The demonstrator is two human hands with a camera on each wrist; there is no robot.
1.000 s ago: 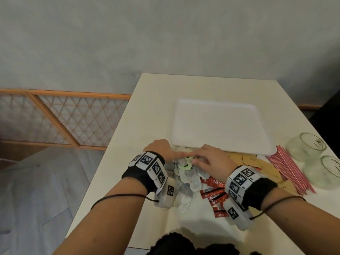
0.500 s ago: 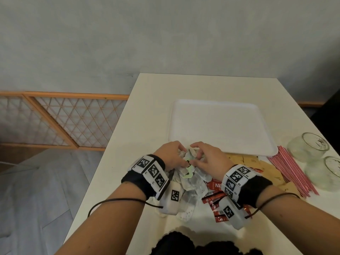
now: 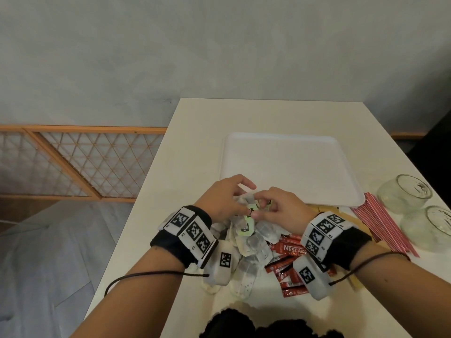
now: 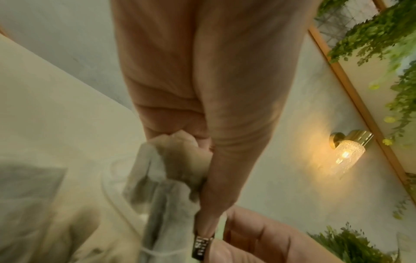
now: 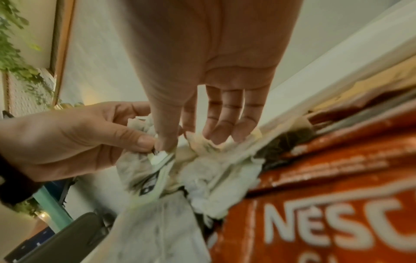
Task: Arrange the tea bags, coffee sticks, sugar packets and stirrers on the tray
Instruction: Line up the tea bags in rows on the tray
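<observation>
I have both hands in the heap of tea bags (image 3: 249, 236), which lies on the table (image 3: 195, 147) against the near edge of the white tray (image 3: 288, 164), the tray itself bare. My left hand (image 3: 225, 198) and right hand (image 3: 280, 208) each pinch thumb to fingertip on the same small green paper tag (image 3: 251, 213), fingers curled tight. These bags are feather-light, limp and crumpled, and I judge their strings are tangled, so pulling 1 may drag several. The paper is thin and could tear; the tag or the folded top seam looks the safest hold. The stiffer red coffee sticks (image 3: 290, 250) lie beside them, toward the near right corner.
</observation>
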